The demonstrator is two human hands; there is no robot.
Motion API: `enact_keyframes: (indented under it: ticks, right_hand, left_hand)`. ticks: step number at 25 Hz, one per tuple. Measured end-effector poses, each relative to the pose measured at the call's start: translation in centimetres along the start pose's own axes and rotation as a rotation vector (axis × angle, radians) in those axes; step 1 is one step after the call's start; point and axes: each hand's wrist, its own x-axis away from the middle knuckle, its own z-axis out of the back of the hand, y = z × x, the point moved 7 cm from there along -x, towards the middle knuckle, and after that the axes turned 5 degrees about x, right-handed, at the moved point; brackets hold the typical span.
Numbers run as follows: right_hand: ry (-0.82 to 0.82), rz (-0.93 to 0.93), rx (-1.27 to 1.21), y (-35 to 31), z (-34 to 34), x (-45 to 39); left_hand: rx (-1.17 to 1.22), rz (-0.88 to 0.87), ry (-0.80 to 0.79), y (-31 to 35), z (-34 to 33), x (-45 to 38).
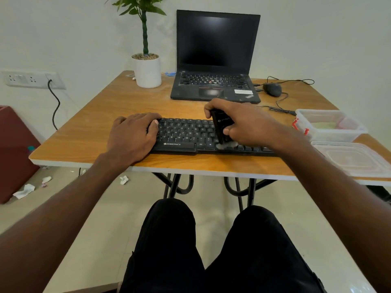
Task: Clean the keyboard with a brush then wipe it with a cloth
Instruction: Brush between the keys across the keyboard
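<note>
Now right hand (243, 121) gripping brush (222, 129), bristles on keyboard (186, 134), left hand (133, 136) steadying

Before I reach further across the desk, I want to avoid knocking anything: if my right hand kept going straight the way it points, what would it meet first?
Probably the laptop. The right hand, gripping the brush over the keyboard, points away toward its front edge, though depth is uncertain.

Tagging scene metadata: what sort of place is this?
Probably a small office or home workspace: a wooden desk with a laptop, wired mouse and external keyboard, beside a wall socket strip.
</note>
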Motion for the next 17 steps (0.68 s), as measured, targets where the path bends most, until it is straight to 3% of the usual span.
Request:
enact_keyframes:
  ticks: [3, 7, 9, 13, 17]
  right_hand:
    - [0.101, -0.076, 0.059, 1.1, 0.4, 1.0]
    - [0.220, 0.105, -0.274, -0.8, -1.0, 2.2]
    - [0.255, 0.122, -0.305, -0.6, -1.1, 2.6]
    - [0.193, 0.135, -0.419, 0.7, -1.0, 3.1]
    - [0.080, 0.049, -0.279, 3.0, -0.3, 3.3]
  left_hand:
    - [0.004, 0.001, 0.000, 0.1, 0.0, -0.2]
    - [0.014, 0.041, 0.058, 0.7, 0.5, 0.0]
    - [0.060, 0.057, 0.112, 3.1, 0.5, 0.1]
    - [0.101, -0.095, 0.069, 10.5, -2.3, 1.1]
    - [0.045, -0.106, 0.023, 10.3, -4.1, 1.5]
